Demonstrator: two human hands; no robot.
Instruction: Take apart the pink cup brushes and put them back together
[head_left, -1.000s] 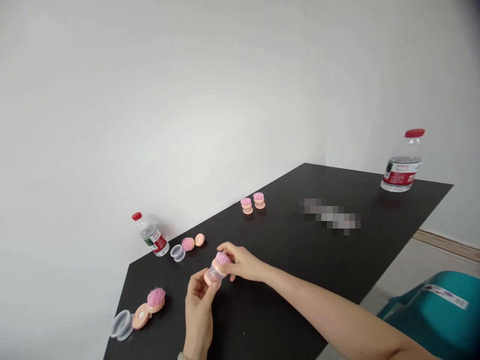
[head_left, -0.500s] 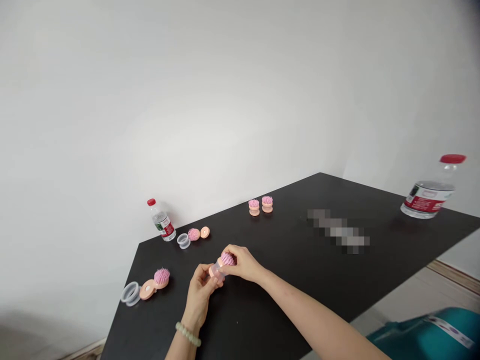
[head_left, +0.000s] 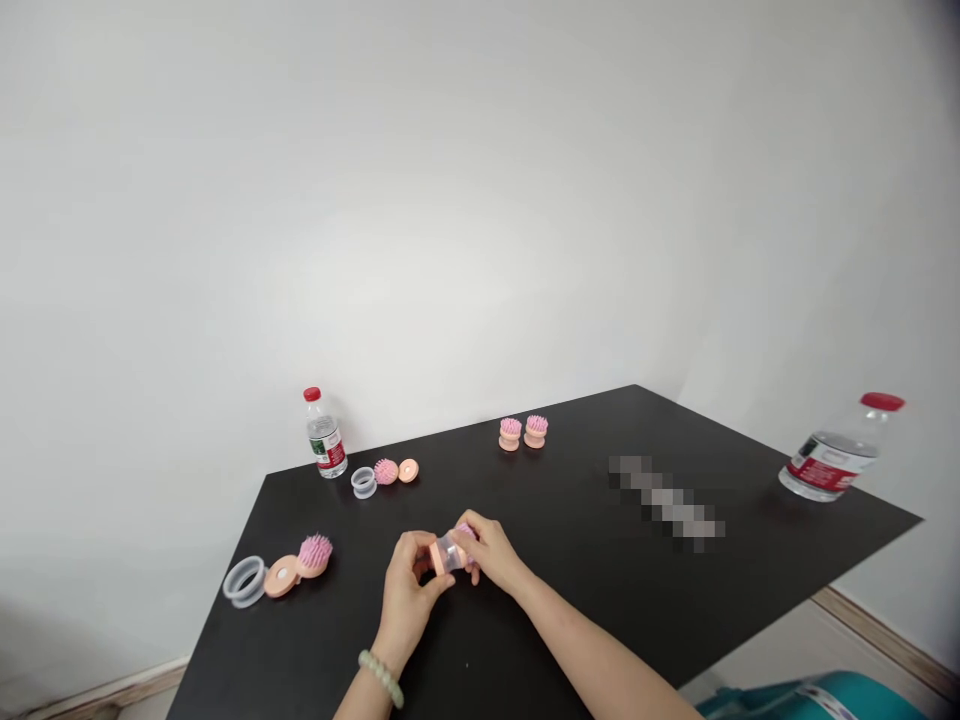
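Between my two hands is a small round scrub brush [head_left: 450,553], lying on its side in the air just over the table. It has a peach base, a clear waisted middle and pink bristles. My left hand [head_left: 405,590], with a bead bracelet at the wrist, grips the peach base end between thumb and fingers. My right hand [head_left: 496,558] is closed around the bristle end and hides most of it. To the left lie brush parts: a clear waisted ring [head_left: 245,582], a peach disc [head_left: 282,577] and a pink bristle head [head_left: 315,556].
Further back on the black table [head_left: 570,500] are another clear ring [head_left: 364,483], bristle head [head_left: 386,471] and peach disc [head_left: 408,470]. Two whole brushes stand behind, one left [head_left: 510,434], one right [head_left: 535,431]. Water bottles stand left [head_left: 328,445] and right [head_left: 829,465]. A blurred patch [head_left: 667,500] hides something.
The brush has turned from tilted to nearly level, its clear middle now showing more. Both hands stay on it and have shifted slightly. The whole view has tilted a little.
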